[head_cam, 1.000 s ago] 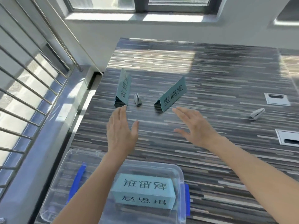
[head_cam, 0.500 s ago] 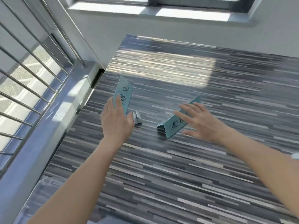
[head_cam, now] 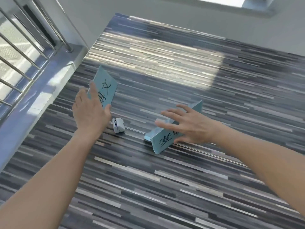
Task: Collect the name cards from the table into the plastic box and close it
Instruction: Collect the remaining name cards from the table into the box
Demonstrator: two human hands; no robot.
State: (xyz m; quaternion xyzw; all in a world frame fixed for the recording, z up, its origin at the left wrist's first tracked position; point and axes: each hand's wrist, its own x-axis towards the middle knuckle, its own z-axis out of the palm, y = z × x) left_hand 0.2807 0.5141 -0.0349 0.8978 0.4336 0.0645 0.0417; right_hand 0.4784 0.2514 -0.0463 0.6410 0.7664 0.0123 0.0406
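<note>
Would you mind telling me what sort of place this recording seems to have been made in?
Probably a meeting or conference room: folded blue name cards with handwritten names stand on a long striped-laminate table, beside a window with metal railing bars.

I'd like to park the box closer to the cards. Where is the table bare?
Bare table lies between the two forearms, nearer than the small white object, and beyond both cards toward the wall. Crowded: the strip from the left card under the left hand to the right card under the right hand.
</note>
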